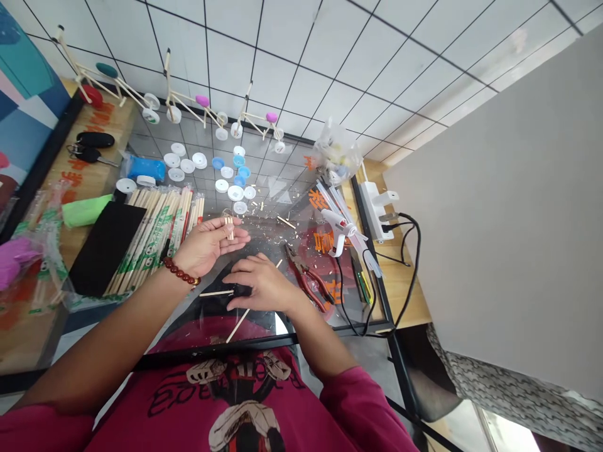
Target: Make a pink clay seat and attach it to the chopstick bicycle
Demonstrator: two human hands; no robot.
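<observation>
My left hand [210,243], with a beaded bracelet at the wrist, is closed on a few short wooden stick pieces [229,228] between thumb and fingers. Low over the glass tabletop, my right hand [264,282] has its fingers apart and curved downward. Beneath it passes a long thin wooden stick [239,325]. Another wooden stick [215,294] points at its fingertips; whether they touch cannot be made out. To the right of that hand lie red-handled pliers [308,276].
Along the wall stand several stick tricycle models [183,103]. Bottle caps [235,192] and wood scraps lie mid-table. At left are packaged chopsticks [157,226] and a black sheet [107,248]. A glue gun [340,229] with trailing cord and a power strip [377,207] are at right.
</observation>
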